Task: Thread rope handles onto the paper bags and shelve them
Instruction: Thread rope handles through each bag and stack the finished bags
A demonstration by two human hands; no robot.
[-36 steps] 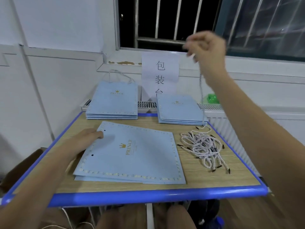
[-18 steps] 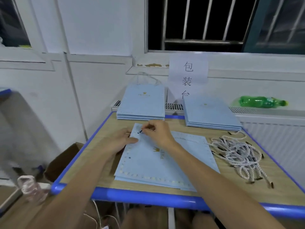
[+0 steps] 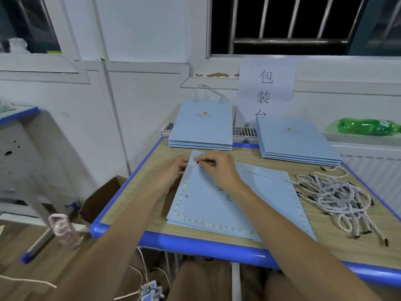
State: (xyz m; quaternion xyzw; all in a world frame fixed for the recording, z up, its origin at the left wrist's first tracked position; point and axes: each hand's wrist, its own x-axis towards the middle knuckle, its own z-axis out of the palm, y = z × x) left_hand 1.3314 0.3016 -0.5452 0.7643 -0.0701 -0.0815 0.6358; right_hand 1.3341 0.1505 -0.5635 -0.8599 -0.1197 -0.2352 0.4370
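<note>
A blue-edged table (image 3: 195, 242) bears flat paper bags (image 3: 217, 205) in front, two bag stacks behind and a rope pile (image 3: 334, 194) at right. The right hand (image 3: 213, 168) pinches a rope's black tip (image 3: 198, 162) at the top bag's far-left corner; the left hand (image 3: 171, 172), fingers curled, holds that bag's edge
</note>
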